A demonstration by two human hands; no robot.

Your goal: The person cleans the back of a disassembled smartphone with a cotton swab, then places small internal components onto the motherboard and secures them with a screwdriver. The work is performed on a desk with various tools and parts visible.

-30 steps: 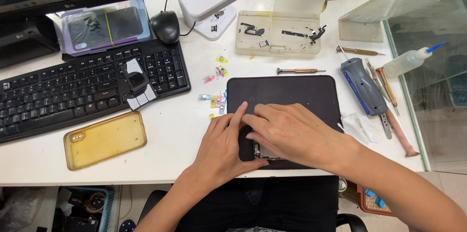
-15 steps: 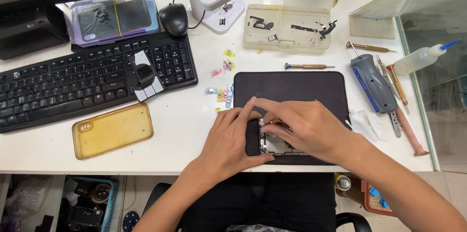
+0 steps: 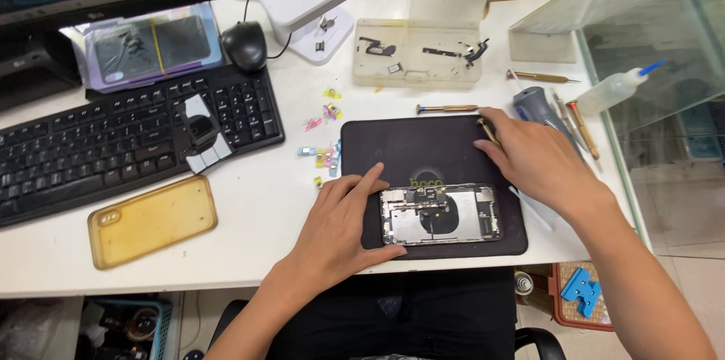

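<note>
While the left hand [image 3: 340,224] lies flat, fingers spread, bracing the opened phone with bare silver innards [image 3: 440,214] on the dark rectangular work mat [image 3: 423,145], the right hand [image 3: 532,160] pinches a slim brass-tipped tool [image 3: 487,130] at the mat's far edge; best keep that chassis pinned

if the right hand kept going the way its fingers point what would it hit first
The right hand points up and left over the black mat's far corner. Straight on, it would likely first meet the small screwdriver lying just past the mat, then the clear parts tray; height is unclear.
</note>
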